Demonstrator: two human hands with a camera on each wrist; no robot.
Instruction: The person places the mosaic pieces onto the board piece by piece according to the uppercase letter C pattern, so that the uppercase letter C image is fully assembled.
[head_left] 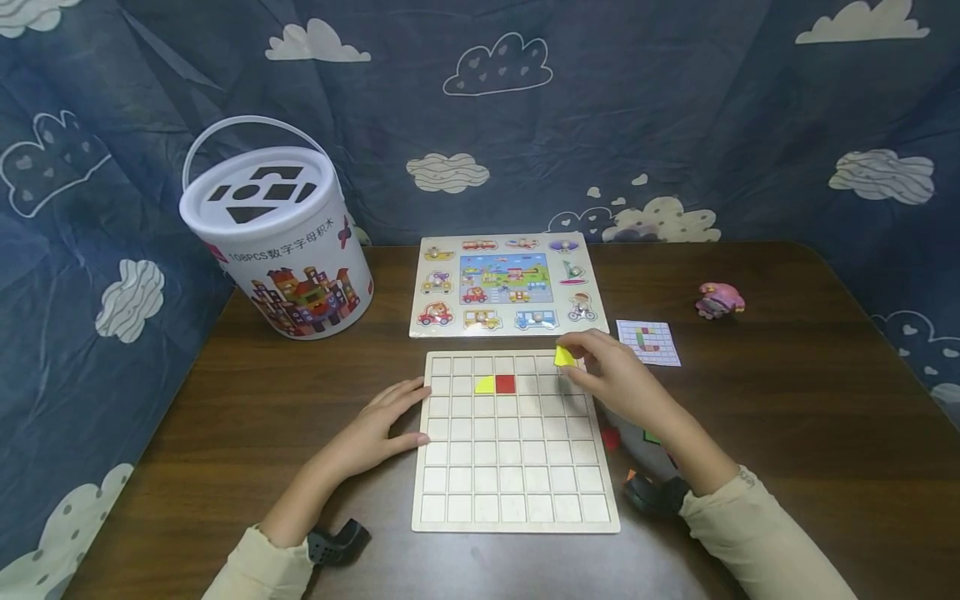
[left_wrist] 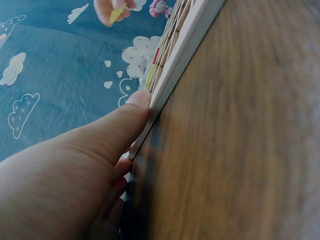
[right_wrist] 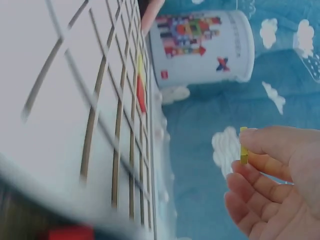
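Note:
My right hand (head_left: pixel 618 379) pinches a small yellow piece (head_left: pixel 564 357) between thumb and fingertips, raised over the upper right of a pale wooden grid board (head_left: pixel 512 506). In the right wrist view the yellow piece (right_wrist: pixel 244 145) shows edge-on, as a thin block. Two pieces lie side by side in the board's second row: a yellow one with a rounded corner (head_left: pixel 486 385) and a red square (head_left: pixel 506 384). The left hand (head_left: pixel 382 429) rests against the board's left edge, fingers extended. Seen from the left wrist, its thumb (left_wrist: pixel 125 117) touches that edge.
Behind the board lies a vehicle puzzle (head_left: pixel 510 327). A printed pattern card (head_left: pixel 667 354) is to its right, with a pink toy figure (head_left: pixel 720 300) beyond. A white lidded bucket (head_left: pixel 300 250) stands back left. Red (head_left: pixel 611 438) and green (head_left: pixel 651 437) pieces lie near the right forearm.

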